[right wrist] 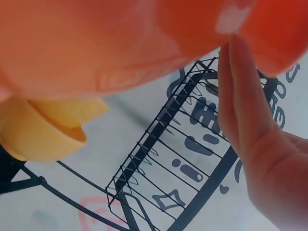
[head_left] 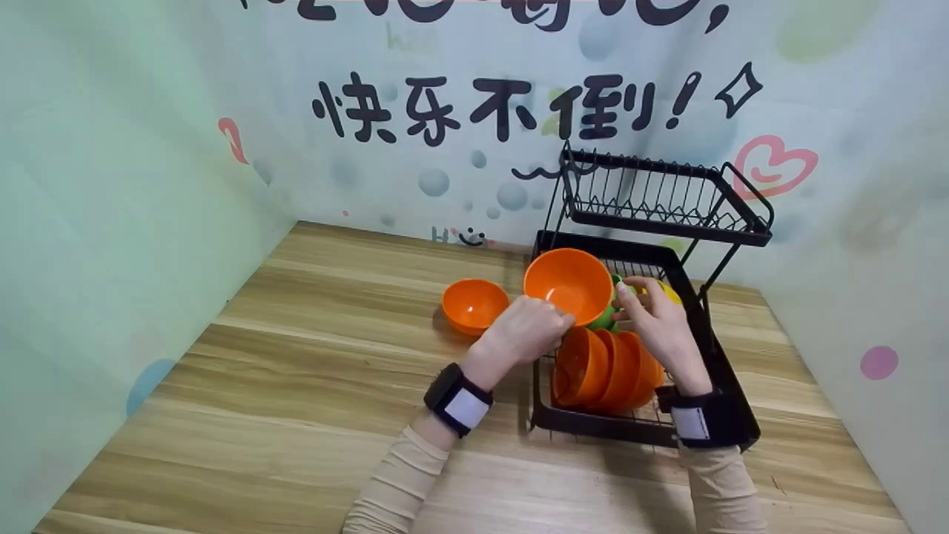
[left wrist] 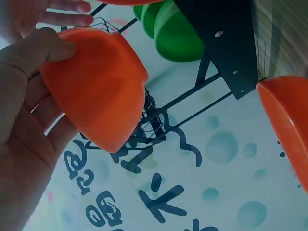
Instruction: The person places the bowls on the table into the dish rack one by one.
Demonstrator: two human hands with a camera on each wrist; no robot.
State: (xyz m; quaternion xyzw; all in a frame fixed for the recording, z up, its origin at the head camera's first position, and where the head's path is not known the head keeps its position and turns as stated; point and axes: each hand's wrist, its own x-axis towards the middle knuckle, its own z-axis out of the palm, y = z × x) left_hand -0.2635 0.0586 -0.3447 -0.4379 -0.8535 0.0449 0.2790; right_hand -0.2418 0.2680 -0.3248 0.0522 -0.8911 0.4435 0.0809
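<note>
An orange bowl (head_left: 567,278) hangs tilted over the rack's lower tier, its hollow facing the head view. My left hand (head_left: 523,330) grips it at the rim; in the left wrist view the thumb presses on the bowl (left wrist: 96,86). My right hand (head_left: 658,324) is just to its right, above a row of orange bowls (head_left: 608,371) standing on edge in the front of the rack. In the right wrist view, its fingers (right wrist: 250,91) are fairly straight near orange bowls; contact is unclear. Green bowls (left wrist: 178,36) stand behind, partly hidden. A second orange bowl (head_left: 474,304) rests on the table.
The black two-tier dish rack (head_left: 608,426) stands on the wooden table (head_left: 296,386) at the right. Its upper tier (head_left: 652,189) of wire slots rises behind my hands. Yellow bowls (right wrist: 48,125) sit in the rack's right side. A printed cloth wall closes the back.
</note>
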